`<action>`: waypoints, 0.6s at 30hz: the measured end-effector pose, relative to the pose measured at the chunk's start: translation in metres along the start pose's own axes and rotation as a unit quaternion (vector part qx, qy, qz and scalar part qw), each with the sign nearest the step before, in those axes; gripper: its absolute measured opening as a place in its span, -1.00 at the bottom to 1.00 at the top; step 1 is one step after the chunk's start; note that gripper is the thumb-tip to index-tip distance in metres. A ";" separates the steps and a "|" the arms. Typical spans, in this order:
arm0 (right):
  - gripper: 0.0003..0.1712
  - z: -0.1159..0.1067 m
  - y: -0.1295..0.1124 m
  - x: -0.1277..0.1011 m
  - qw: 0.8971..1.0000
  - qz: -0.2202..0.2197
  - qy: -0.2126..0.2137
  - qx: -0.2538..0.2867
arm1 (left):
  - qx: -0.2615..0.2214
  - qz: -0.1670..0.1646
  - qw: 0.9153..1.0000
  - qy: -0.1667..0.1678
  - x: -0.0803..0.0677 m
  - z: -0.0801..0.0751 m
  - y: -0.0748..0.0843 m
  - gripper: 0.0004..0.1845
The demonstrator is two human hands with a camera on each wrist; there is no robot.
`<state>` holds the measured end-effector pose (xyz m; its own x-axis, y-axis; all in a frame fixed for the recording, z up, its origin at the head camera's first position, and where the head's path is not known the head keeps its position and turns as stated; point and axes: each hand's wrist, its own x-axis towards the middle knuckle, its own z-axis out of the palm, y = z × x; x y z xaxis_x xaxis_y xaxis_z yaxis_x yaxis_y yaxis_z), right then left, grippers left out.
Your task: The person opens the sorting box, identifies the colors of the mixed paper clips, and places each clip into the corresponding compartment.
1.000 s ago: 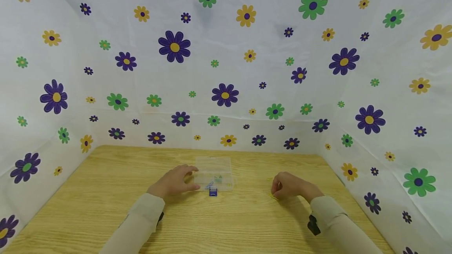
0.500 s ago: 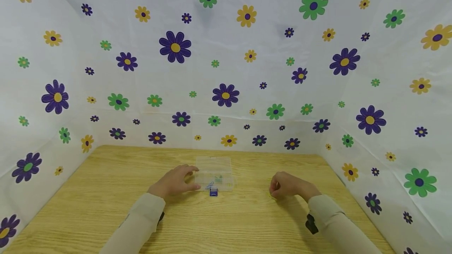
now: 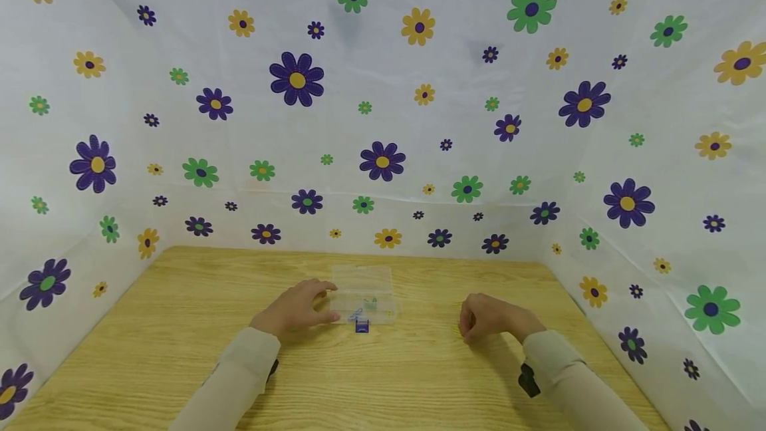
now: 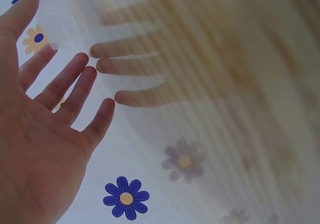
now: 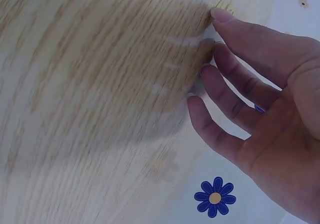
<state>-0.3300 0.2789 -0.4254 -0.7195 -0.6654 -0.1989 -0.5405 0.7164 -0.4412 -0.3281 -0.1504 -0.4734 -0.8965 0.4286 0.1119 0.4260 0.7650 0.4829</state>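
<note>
In the head view, a clear plastic box [image 3: 362,291] stands with its lid raised. Blue paper clips [image 3: 356,314] and a small green piece [image 3: 371,303] show inside, and a dark blue piece [image 3: 362,326] sits at its front edge. My left hand [image 3: 296,309] rests at the box's left side, thumb and index finger spread towards it. The left wrist view shows the left hand's [image 4: 55,119] fingers apart and nearly straight. Off to the right, my right hand [image 3: 489,316] is low over the table. Its thumb pinches a yellow paper clip [image 5: 226,1]; the index finger is hidden.
The wooden table [image 3: 371,384] runs back to a white curtain [image 3: 383,118] printed with flowers, which also closes both sides. A tiny yellow piece [image 3: 389,313] is at the box's right end.
My right hand has shifted slightly left, then back, staying low, and less of the yellow paper clip shows under its fingertips. The left hand and the box have hardly moved.
</note>
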 end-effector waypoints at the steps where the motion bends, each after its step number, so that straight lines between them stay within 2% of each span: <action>1: -0.88 0.000 0.001 0.000 1.000 -0.002 0.001 -0.002 | 0.001 -0.001 1.000 -0.001 0.000 0.000 0.000 -0.24; 8: -0.91 -0.001 -0.001 0.000 1.000 -0.002 0.008 0.022 | -0.009 -0.020 1.000 -0.007 -0.002 -0.002 0.004 -0.26; 12: -0.94 -0.003 -0.004 0.004 0.999 0.006 0.025 0.029 | -0.003 -0.018 1.000 -0.009 -0.002 -0.002 0.004 -0.26; 18: -0.94 -0.008 -0.009 0.017 0.998 -0.019 0.049 0.029 | 0.001 -0.017 1.000 -0.007 -0.002 -0.002 0.004 -0.26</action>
<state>-0.3409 0.2628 -0.4178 -0.7391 -0.6667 -0.0961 -0.5441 0.6751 -0.4981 -0.3248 -0.1490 -0.4703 -0.9086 0.4092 0.0838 0.3959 0.7797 0.4852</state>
